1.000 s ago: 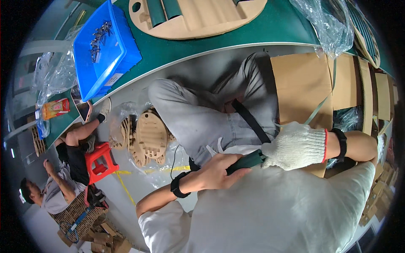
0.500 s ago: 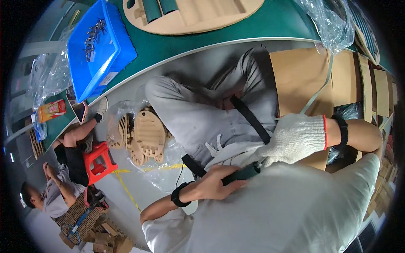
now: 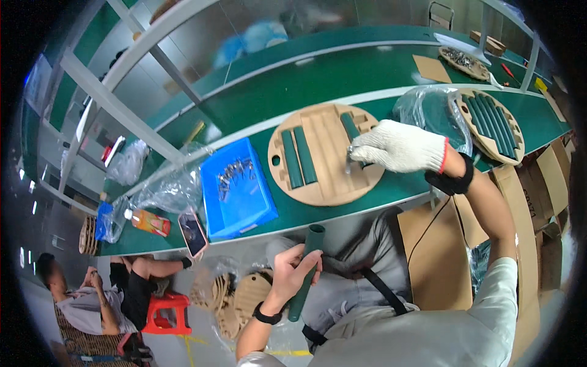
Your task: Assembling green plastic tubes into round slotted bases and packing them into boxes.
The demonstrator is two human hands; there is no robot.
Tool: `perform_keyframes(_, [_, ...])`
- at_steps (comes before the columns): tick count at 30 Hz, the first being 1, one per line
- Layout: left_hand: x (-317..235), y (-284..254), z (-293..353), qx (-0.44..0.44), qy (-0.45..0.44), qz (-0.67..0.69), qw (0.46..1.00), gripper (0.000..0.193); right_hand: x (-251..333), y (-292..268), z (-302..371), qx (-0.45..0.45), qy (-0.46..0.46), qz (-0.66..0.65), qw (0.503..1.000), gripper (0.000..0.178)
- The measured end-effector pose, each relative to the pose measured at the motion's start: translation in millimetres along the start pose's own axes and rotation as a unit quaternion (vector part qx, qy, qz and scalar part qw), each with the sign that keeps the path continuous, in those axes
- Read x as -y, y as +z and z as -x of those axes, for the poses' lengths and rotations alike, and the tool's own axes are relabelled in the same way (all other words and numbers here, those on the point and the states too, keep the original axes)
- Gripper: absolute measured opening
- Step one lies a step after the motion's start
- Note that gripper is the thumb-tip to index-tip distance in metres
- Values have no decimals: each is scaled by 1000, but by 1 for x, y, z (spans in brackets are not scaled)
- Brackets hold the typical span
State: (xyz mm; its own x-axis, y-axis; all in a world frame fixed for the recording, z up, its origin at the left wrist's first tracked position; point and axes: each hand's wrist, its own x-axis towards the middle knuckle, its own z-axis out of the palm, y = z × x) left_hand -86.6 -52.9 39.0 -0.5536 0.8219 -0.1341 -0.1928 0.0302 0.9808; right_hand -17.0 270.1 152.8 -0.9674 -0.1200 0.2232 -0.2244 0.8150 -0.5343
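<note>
My bare left hand [image 3: 292, 274] is wrapped round a dark green tube [image 3: 314, 237], tilted above my lap with its open end up. My right hand [image 3: 400, 147], in a white knitted glove, pinches a small shiny metal fitting [image 3: 349, 161] over the table. Below it lies a round tan tray [image 3: 327, 194] with moulded slots. Two green tubes [image 3: 292, 160] rest in its left part, and another green tube [image 3: 350, 125] lies in the right part, partly hidden by the glove. A blue bin [image 3: 235, 211] with several small metal parts [image 3: 235, 174] stands left of the tray.
A second round tray [image 3: 515, 144] full of green tubes sits at the right beside clear plastic wrap [image 3: 428, 113]. A phone [image 3: 193, 233] and an orange drink bottle [image 3: 148, 222] lie at the left. Cardboard boxes [image 3: 434, 263] stand at my right. Another person [image 3: 98, 306] sits at the left.
My view has risen to the table. My hands have come apart: the right has moved up over the tray with the metal fitting, while the left keeps the tube above my lap.
</note>
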Motion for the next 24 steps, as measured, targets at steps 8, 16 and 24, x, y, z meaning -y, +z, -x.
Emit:
perform_keyframes(8, [-15, 20, -52, -31, 33, 150, 988, 33, -24, 21, -42, -20, -96, 42, 994, 32])
perform_keyframes(16, [-18, 25, -77, 58, 9, 325, 944, 40, 36, 34, -21, 102, -24, -70, 992, 38])
perform_keyframes(24, [-5, 27, -71, 75, -11, 362, 929, 21, 24, 52, -7, 104, -66, -32, 992, 47])
